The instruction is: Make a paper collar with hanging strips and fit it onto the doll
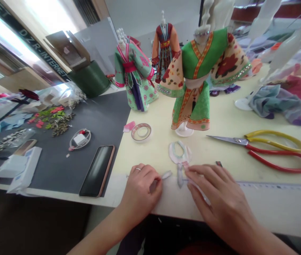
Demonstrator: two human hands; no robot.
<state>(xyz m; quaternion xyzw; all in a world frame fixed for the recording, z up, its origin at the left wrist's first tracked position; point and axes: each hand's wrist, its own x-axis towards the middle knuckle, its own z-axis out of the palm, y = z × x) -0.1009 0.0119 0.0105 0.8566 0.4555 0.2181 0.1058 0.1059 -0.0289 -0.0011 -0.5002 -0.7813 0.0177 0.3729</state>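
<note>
My left hand [143, 187] rests near the table's front edge, fingers curled with thumb and forefinger together. Beside its fingertips lies a small grey fabric strip [166, 174]; whether the fingers pinch anything is too small to tell. My right hand [216, 194] lies low over the table, thumb and fingers apart. Its fingertips touch the pink end of a small white fabric piece [173, 153], round with an oval opening and a grey tail [180, 177] hanging toward me. A clear ruler [278, 186] runs partly under the right hand.
Scissors [247, 141] with yellow and red handles lie at right. Behind stand dressed doll forms, the nearest in a green robe [206, 56]. A tape roll [141, 132] sits at centre-left. A phone [97, 171] lies on the grey mat [60, 163]. Another person's hand shows at far left.
</note>
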